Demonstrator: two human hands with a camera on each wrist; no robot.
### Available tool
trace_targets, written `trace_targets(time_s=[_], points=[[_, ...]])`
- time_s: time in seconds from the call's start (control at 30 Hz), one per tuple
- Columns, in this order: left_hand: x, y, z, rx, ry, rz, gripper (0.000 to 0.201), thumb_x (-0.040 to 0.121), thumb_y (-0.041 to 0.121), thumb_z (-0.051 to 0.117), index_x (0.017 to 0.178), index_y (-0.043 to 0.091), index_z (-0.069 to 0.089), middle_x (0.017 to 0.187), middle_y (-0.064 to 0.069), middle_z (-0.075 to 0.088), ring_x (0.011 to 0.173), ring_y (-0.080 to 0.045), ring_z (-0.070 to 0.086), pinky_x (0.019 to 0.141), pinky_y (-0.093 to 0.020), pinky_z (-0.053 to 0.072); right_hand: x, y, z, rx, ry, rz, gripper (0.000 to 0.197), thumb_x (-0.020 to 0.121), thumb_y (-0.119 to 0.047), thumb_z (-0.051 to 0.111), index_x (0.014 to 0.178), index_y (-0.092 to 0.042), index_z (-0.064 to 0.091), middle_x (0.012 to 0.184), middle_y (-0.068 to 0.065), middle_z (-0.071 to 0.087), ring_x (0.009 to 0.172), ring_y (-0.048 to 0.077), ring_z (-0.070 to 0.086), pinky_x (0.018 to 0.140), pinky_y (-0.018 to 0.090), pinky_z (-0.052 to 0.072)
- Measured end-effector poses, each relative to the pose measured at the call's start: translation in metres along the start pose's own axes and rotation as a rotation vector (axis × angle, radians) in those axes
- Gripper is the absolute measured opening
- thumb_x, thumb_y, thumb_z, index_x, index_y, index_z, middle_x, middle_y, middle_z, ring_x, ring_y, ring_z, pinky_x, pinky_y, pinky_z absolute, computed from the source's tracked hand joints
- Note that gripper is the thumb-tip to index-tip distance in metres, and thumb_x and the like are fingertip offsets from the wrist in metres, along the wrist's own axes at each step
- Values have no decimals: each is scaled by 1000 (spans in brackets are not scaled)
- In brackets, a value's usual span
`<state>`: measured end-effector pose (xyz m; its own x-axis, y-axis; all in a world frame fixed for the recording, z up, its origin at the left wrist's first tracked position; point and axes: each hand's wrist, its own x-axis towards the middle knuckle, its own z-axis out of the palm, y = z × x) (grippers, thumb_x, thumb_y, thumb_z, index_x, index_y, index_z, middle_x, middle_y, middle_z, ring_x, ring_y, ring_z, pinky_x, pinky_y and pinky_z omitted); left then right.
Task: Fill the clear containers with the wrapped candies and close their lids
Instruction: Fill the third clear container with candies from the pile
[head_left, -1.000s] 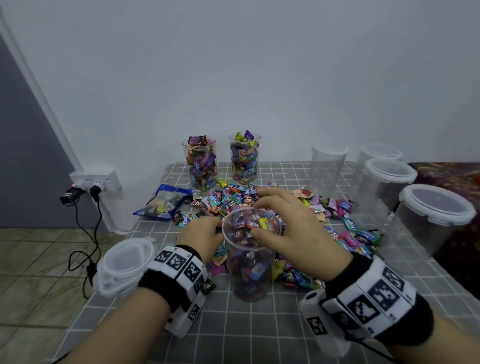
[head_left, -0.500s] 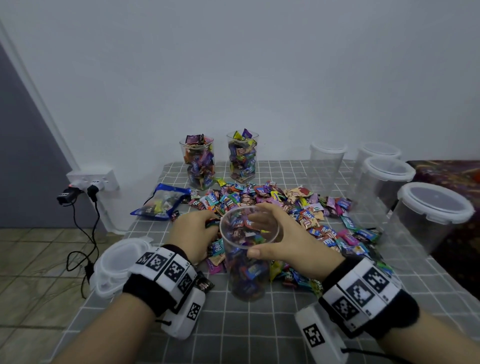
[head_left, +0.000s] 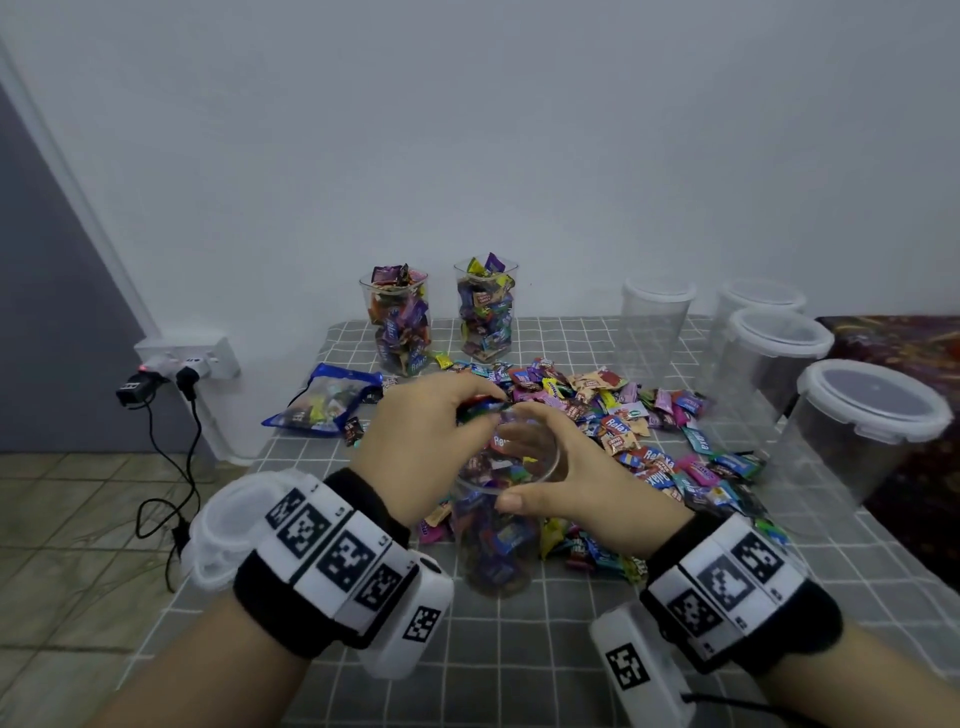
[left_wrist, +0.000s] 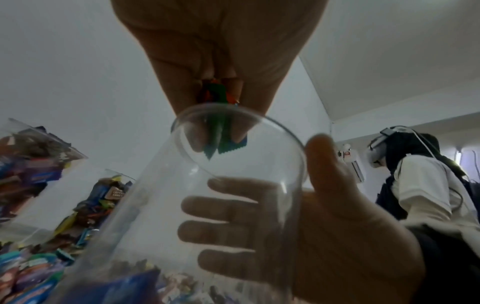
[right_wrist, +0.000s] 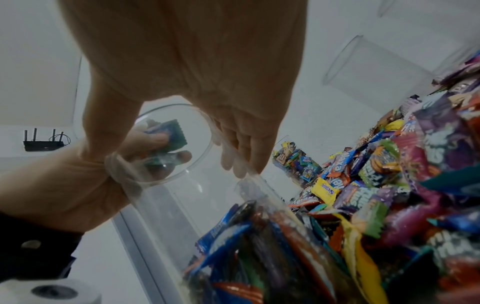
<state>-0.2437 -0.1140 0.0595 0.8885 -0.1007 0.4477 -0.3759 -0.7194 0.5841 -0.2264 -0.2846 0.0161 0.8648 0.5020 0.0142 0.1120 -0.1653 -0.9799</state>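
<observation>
A clear container (head_left: 496, 525), partly filled with wrapped candies, stands near the front of the grey checked table (head_left: 571, 649). My right hand (head_left: 550, 462) grips its rim, thumb toward me and fingers round the far side. My left hand (head_left: 467, 410) holds a few wrapped candies (head_left: 483, 407) just over the open mouth. The left wrist view shows those candies (left_wrist: 221, 131) pinched at the fingertips, poking into the rim of the container (left_wrist: 207, 216). Through the rim in the right wrist view I see the same candies (right_wrist: 168, 135). A loose candy pile (head_left: 613, 415) lies behind and to the right.
Two full open containers (head_left: 397, 327) (head_left: 487, 312) stand at the back. Empty lidded containers (head_left: 862, 431) (head_left: 769, 358) line the right side. A stack of lids (head_left: 228, 525) sits at the table's left edge, and a blue candy bag (head_left: 324, 405) lies beyond it.
My left hand lifted from the pile beside the container and carried candies up over its mouth. My right hand slid off the top of the mouth to grip the rim's right side.
</observation>
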Motion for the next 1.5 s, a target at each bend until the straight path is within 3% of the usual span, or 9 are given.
trace_targets(time_s=[0.1,0.23,0.47,0.63,0.77,0.83,0.97,1.17,1.5], points=[[-2,2,5,54,-25,33,23,86,18,63,108,19,69,104,6,67,98,-9,59,89,-24,45,0,0,0,-9,-1,-2,91,65,-29,85,138,-25,30,134,-7,50,124,2,49,103,26,43],[-1,2,6,174,-63,106,29,88,24,61,117,22,66,110,6,67,103,-9,59,88,-21,42,-1,-2,0,-5,-6,-12,79,67,-20,75,131,-28,30,129,-7,52,114,-6,53,91,15,46],[-2,-1,6,136,-57,145,30,83,22,66,113,23,67,115,9,65,106,-5,57,94,-22,42,2,2,-3,-72,-1,-36,90,61,-35,81,137,-28,33,131,-12,51,121,-1,50,100,27,45],[-1,-10,10,-1,9,205,23,82,26,65,103,20,72,110,8,67,107,5,49,87,-1,31,1,3,-6,-206,-1,-24,107,59,-49,82,145,-30,22,132,-15,51,122,2,50,104,37,44],[-4,-19,11,-140,68,159,27,82,37,55,99,24,71,115,18,59,109,7,52,87,-23,50,-2,2,-18,-379,-81,33,94,69,-36,82,139,-38,20,128,-25,46,118,-7,47,105,26,40],[-4,-25,9,-149,126,141,18,85,31,58,98,27,70,118,19,56,108,9,52,80,-17,51,-3,4,-26,-506,-99,47,103,64,-47,81,145,-33,19,142,-15,39,130,2,39,110,33,35],[1,-42,6,-114,155,31,14,89,19,61,97,29,67,120,16,53,107,6,50,84,-16,47,-7,8,-43,-845,-56,144,106,73,-46,75,151,-23,7,156,-3,17,141,14,19,115,31,22],[5,-80,15,47,100,-172,21,88,22,62,109,19,66,120,4,60,111,-12,53,97,-32,41,-9,25,-59,-1112,-72,390,115,69,-57,73,151,-23,-1,156,3,13,141,22,20,112,40,29],[25,-146,47,295,-328,-602,77,81,51,64,144,20,32,144,-17,37,128,-33,41,104,-43,39,-5,28,-62,-1175,-193,610,121,68,-69,65,151,-19,-6,159,6,11,142,25,24,112,41,31]])
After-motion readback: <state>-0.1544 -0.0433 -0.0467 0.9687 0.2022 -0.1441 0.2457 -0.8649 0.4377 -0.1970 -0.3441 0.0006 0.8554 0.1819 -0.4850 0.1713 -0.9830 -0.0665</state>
